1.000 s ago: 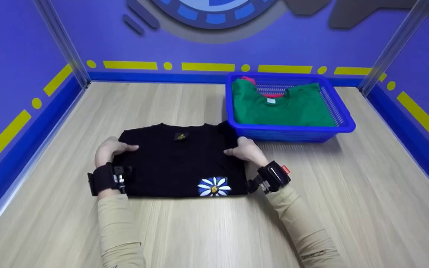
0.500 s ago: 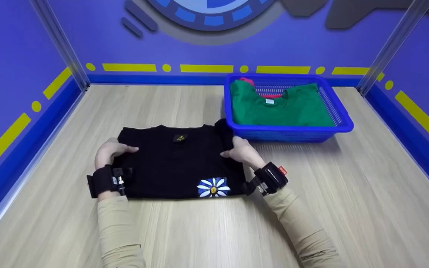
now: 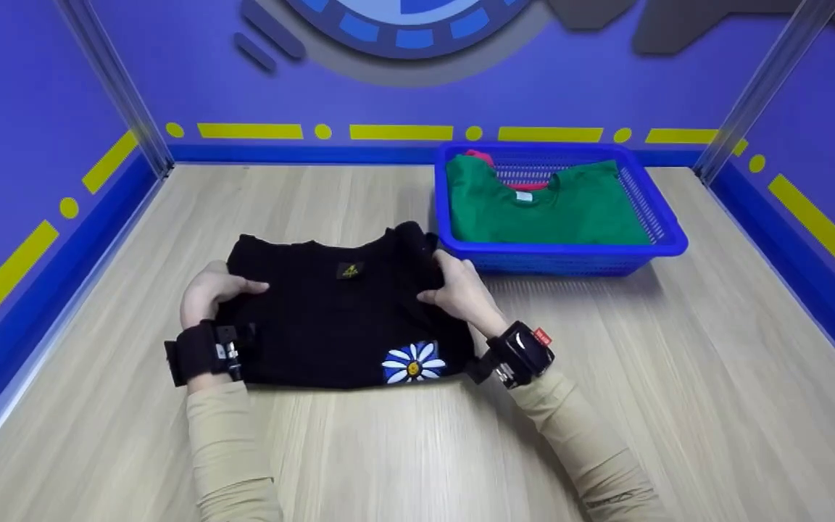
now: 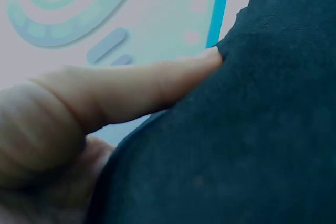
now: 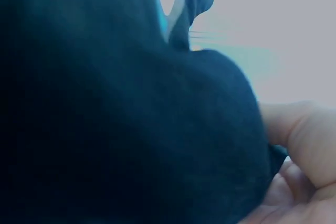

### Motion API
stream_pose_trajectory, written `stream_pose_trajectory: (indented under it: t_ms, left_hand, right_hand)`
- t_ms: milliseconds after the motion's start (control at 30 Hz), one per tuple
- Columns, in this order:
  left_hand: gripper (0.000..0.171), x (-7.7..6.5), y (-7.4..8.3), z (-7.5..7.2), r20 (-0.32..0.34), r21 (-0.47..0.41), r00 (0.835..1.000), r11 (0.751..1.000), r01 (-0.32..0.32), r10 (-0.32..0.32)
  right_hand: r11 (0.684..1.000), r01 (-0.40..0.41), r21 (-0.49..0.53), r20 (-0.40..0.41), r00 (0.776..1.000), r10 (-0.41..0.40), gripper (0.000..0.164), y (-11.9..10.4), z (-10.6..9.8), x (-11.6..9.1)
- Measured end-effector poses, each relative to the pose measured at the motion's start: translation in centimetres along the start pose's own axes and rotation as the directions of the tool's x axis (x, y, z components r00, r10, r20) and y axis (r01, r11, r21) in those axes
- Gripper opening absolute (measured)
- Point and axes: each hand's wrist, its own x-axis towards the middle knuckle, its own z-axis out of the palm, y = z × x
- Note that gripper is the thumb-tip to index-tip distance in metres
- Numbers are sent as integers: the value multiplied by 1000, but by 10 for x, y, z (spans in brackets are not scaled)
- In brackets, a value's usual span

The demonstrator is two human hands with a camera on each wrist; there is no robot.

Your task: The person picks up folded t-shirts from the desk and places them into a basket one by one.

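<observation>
A folded black T-shirt (image 3: 323, 312) with a neck label and a daisy print (image 3: 413, 362) is held between both hands in the head view. On its left side my left hand (image 3: 213, 291) grips the edge, thumb on top and fingers hidden beneath. My right hand (image 3: 463, 292) grips the right side the same way, and the cloth bunches up beside it. The left wrist view has the left thumb (image 4: 152, 85) lying along the dark cloth. In the right wrist view, the T-shirt (image 5: 131, 119) bulges in front of the right hand (image 5: 310, 150).
Just behind the right hand stands a blue plastic basket (image 3: 562, 250). A green T-shirt (image 3: 548, 217) lies in it, over something red (image 3: 481, 156). Blue-purple panels (image 3: 388, 101) wall the wooden tabletop (image 3: 359, 449) at the back and sides.
My right hand has shifted left and slightly away from me, bunching the T-shirt's right side and raising its far right corner. The left hand has barely moved.
</observation>
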Motion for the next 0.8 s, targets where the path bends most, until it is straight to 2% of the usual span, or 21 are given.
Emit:
stream_pose_trajectory:
  t_ms: [200, 300, 433, 500, 633, 800]
  left_hand:
    - [78, -11, 7, -2, -49, -37, 999, 999, -21, 19]
    - [74, -17, 12, -4, -96, -17, 994, 999, -45, 43]
    - [81, -27, 20, -8, -138, 40, 987, 996, -74, 79]
    - [83, -33, 24, -10, -158, 41, 983, 995, -89, 95]
    - [75, -42, 31, -11, -226, -7, 963, 989, -149, 143]
    - [74, -50, 43, -10, -309, -38, 925, 969, -246, 222]
  right_hand:
    - [986, 142, 88, -93, 987, -134, 35, -10, -1, -1]
    - [975, 179, 132, -128, 978, -162, 32, -14, -3, -2]
    - [954, 243, 172, -178, 961, -213, 32, -17, -6, -2]
    - [944, 276, 183, -210, 949, -237, 32, -18, -10, -3]
    - [927, 317, 200, -281, 925, -256, 33, -18, -22, -3]
    - [916, 326, 232, -348, 907, -235, 36, -15, -44, -4]
